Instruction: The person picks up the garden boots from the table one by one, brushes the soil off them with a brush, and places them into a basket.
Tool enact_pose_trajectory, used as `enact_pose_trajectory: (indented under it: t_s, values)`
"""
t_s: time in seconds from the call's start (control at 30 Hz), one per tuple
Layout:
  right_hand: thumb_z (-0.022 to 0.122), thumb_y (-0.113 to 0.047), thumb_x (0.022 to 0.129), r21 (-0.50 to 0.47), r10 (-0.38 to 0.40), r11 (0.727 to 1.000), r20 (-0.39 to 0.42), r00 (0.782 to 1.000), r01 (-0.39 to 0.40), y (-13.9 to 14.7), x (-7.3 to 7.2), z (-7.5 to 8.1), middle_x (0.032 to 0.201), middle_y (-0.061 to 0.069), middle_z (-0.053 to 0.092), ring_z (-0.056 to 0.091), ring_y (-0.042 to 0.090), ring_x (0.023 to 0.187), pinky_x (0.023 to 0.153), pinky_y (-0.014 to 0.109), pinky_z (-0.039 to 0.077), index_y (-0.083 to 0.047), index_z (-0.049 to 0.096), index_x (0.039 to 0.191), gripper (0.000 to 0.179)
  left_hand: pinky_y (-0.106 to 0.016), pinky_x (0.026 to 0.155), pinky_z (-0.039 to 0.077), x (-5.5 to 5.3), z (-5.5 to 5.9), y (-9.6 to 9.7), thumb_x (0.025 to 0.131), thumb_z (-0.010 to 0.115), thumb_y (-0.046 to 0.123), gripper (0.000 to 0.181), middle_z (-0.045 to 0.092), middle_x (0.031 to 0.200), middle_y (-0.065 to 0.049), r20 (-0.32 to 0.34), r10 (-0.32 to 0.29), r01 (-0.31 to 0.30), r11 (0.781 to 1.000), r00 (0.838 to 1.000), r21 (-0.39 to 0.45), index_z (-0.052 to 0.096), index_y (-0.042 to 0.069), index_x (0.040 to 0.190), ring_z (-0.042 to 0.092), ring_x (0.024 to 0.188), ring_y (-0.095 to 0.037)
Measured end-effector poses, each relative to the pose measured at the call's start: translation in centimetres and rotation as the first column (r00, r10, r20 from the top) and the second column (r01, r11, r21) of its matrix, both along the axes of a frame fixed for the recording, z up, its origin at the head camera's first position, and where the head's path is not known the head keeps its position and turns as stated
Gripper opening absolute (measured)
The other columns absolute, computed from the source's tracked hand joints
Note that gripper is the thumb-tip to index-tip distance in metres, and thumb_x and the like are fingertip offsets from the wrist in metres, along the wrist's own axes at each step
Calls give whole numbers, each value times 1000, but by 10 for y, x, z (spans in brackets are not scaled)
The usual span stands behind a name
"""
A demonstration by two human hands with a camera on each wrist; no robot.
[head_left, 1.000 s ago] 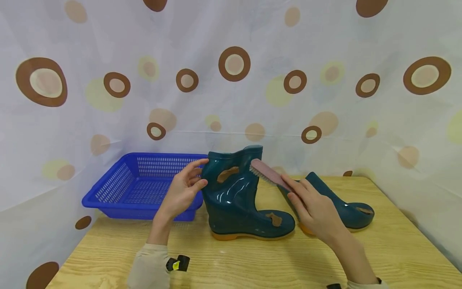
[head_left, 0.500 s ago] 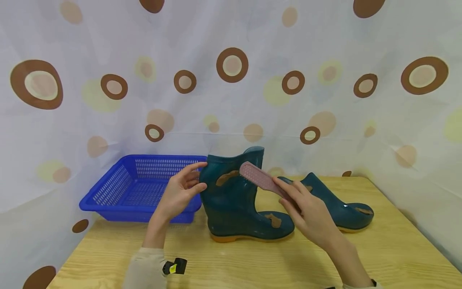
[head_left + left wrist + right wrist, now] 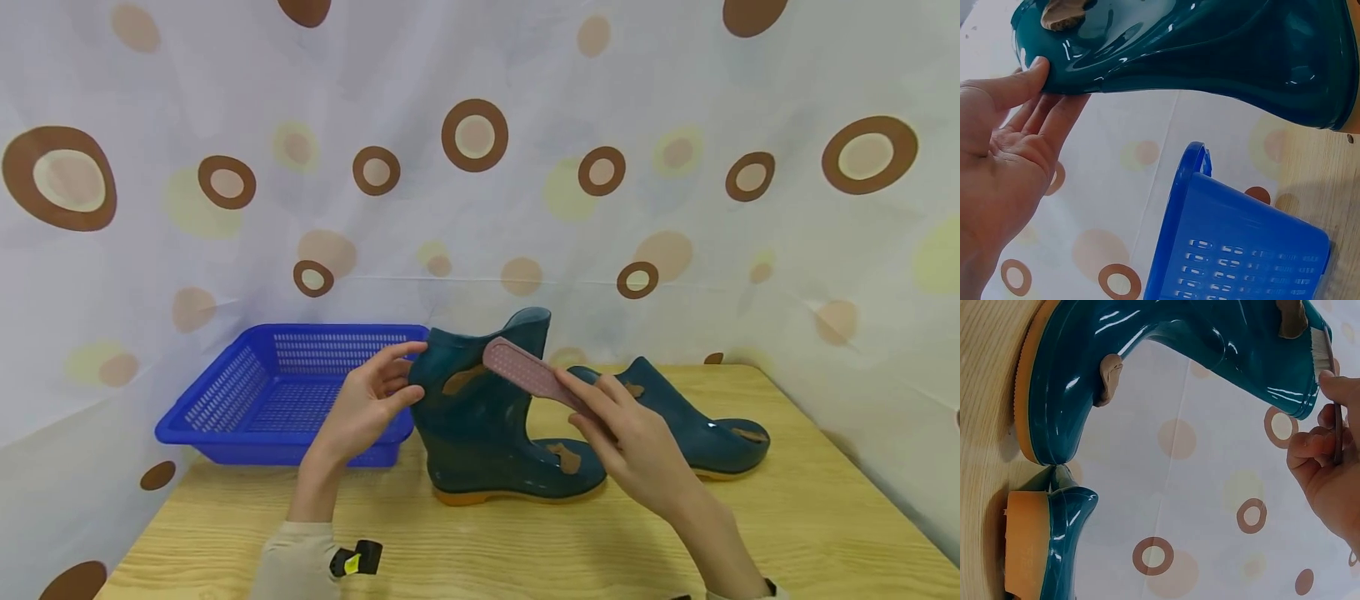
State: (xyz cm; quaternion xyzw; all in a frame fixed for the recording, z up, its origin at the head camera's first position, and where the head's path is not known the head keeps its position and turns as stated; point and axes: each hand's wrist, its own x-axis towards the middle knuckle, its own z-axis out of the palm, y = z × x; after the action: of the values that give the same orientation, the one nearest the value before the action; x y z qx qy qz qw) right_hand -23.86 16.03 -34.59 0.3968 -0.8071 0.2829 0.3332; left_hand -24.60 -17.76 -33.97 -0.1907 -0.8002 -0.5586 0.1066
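A glossy dark green rubber boot (image 3: 480, 433) stands upright on its orange sole, with brown mud-like patches on shaft and toe. At the back of its upper shaft, my left hand (image 3: 367, 404) grips it, thumb (image 3: 1038, 69) on the near side and fingers behind. My right hand (image 3: 637, 437) holds a pink-backed brush (image 3: 525, 368) by its handle. The brush overlaps the upper shaft in the head view, and its white bristles (image 3: 1320, 350) meet the boot near the top rim in the right wrist view, close by the brown patch (image 3: 1291, 317).
A second green boot (image 3: 697, 433) with brown patches stands behind my right hand, its shaft partly hidden. To the left sits a blue perforated plastic basket (image 3: 281, 450). Both rest on a light wooden table (image 3: 465, 550), before a white curtain (image 3: 480, 233) patterned with circles.
The brush has moved left over the boot's shaft and turned its bristles toward it, with the pink back now facing me. The boot's top has tipped slightly; the left hand keeps its grip.
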Motion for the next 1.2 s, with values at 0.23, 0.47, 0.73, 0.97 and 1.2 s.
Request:
enact_pose_trajectory:
  t_s: [0.23, 0.47, 0.73, 0.97, 1.2]
  values:
    - [76, 5, 80, 22, -10, 1000, -34, 999, 11, -3, 2, 3, 90, -5, 49, 33, -3, 63, 53, 13, 31, -16, 55, 143, 69, -36, 96, 55, 1, 0, -2, 95, 64, 3, 52, 65, 125, -14, -12, -36, 36, 999, 999, -2, 50, 21, 142, 65, 114, -29]
    - [74, 3, 83, 37, -9, 999, -9, 1000, 10, -8, 2, 1, 91, -6, 48, 31, -3, 61, 51, 13, 30, -17, 52, 145, 69, -40, 95, 56, 1, -1, -4, 96, 62, 3, 52, 65, 124, -15, -55, -46, 45, 999, 997, -5, 48, 24, 141, 67, 111, -29]
    - [73, 2, 84, 55, -7, 998, 8, 1000, 7, -9, 3, -2, 87, -6, 45, 30, -4, 61, 51, 12, 29, -18, 53, 145, 67, -36, 95, 56, -2, -2, -2, 96, 63, 4, 59, 66, 123, -15, -57, -43, 43, 999, 997, -6, 45, 28, 146, 68, 111, -28]
    - [72, 2, 86, 78, 5, 997, 29, 1000, -7, -8, 3, -2, 85, -7, 41, 28, -4, 61, 51, 12, 27, -20, 53, 146, 66, -26, 91, 56, -1, 0, -2, 95, 62, 0, 72, 66, 120, -17, -74, -62, 63, 998, 995, 5, 37, 33, 154, 69, 104, -22]
    - [70, -1, 89, 101, 6, 995, 65, 998, -13, -8, 4, -2, 84, -8, 40, 28, -4, 61, 51, 13, 27, -23, 52, 146, 64, -29, 92, 56, -1, 1, -1, 96, 62, 2, 71, 63, 125, -18, -62, -56, 56, 998, 997, 4, 36, 33, 154, 67, 107, -26]
